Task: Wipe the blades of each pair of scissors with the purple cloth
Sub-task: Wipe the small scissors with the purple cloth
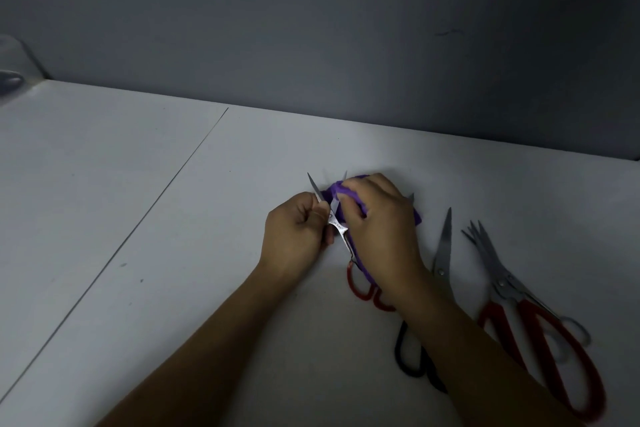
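A small pair of red-handled scissors lies open on the white table, blades pointing away from me. My left hand pinches its left blade near the pivot. My right hand grips the purple cloth, bunched over the right blade. To the right lie black-handled scissors, partly under my right forearm. Beyond them sit large red-handled scissors on top of a grey-handled pair.
The white table has a thin seam running diagonally on the left. A dark grey wall rises behind its far edge. A blurry grey object sits at the far left corner.
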